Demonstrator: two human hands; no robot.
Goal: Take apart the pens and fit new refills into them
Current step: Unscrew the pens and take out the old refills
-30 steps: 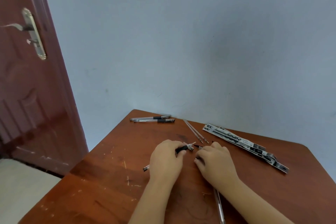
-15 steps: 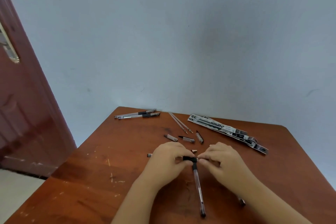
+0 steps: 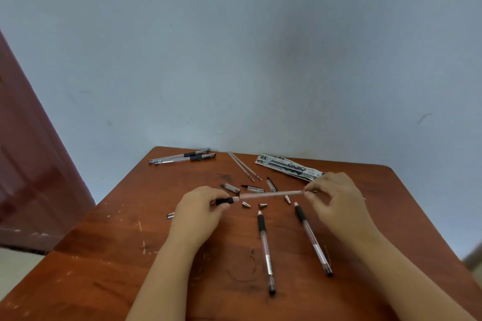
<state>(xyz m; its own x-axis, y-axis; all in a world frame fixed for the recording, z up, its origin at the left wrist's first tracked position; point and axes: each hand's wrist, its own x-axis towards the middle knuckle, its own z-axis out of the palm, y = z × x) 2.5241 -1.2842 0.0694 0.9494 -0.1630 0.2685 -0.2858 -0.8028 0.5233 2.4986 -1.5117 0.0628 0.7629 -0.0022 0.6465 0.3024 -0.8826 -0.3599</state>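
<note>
My left hand [image 3: 200, 214] grips the black grip end of a pen barrel [image 3: 227, 200]. A thin refill [image 3: 271, 194] runs from that barrel to my right hand [image 3: 336, 198], which pinches its far end. Two open pen barrels lie on the table below: one in the middle [image 3: 265, 247] and one to its right [image 3: 313, 238]. Three small metal tips [image 3: 262, 206] lie under the refill. Three pen caps [image 3: 251, 188] lie just beyond it.
Two whole pens [image 3: 182, 157] lie at the far left of the brown table [image 3: 109, 255]. Two loose refills [image 3: 243, 166] and a refill packet [image 3: 289, 167] lie at the back. A dark red door [image 3: 31, 164] stands left. A small pen piece [image 3: 170, 215] lies left of my left hand.
My hands have drawn apart, and the refill now spans between them. My right hand moved right and up. The camera has swung right, so the door shows less.
</note>
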